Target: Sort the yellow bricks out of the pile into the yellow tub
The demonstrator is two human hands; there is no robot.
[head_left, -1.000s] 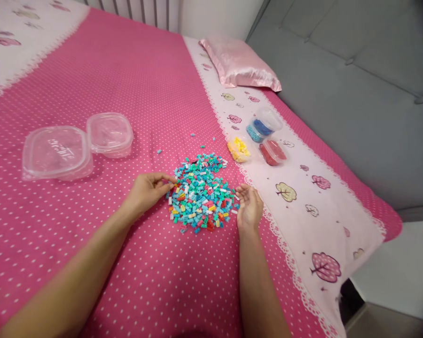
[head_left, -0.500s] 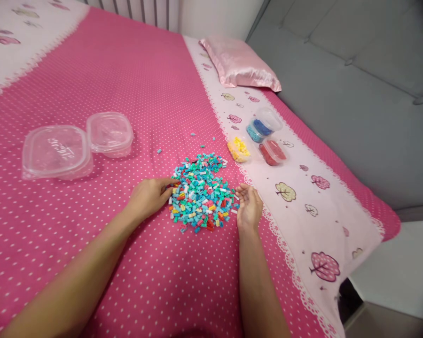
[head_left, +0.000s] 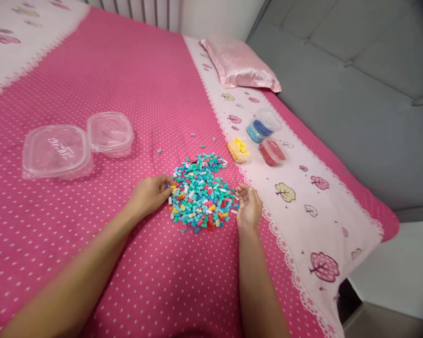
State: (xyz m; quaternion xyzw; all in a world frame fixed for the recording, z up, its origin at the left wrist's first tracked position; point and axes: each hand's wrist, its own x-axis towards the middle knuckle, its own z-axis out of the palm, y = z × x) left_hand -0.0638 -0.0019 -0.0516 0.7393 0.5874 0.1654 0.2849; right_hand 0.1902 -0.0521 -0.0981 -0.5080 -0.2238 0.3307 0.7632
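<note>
A spread-out pile of small toy building bricks (head_left: 200,192), mostly teal, green and blue with some yellow, red, pink and white, lies on the pink dotted bedspread (head_left: 155,281). At the pile's left edge is my left hand (head_left: 151,193), thumb and forefinger a little apart beside a yellow brick; nothing plainly sits in its grip. My right hand (head_left: 248,206) rests along the right edge, turned on its side with fingers loosely bent and apart. A white brick (head_left: 234,211) lies close to its palm.
Two clear lidded tubs, a larger one (head_left: 56,152) and a smaller one (head_left: 111,134), stand at left. To the right are small containers of yellow bricks (head_left: 239,149), red bricks (head_left: 272,153) and blue bricks (head_left: 261,127). A pink pillow (head_left: 241,65) lies farther back.
My left hand has drawn back slightly to the left, its forefinger pulling away from the pile. My right hand stays almost where it was.
</note>
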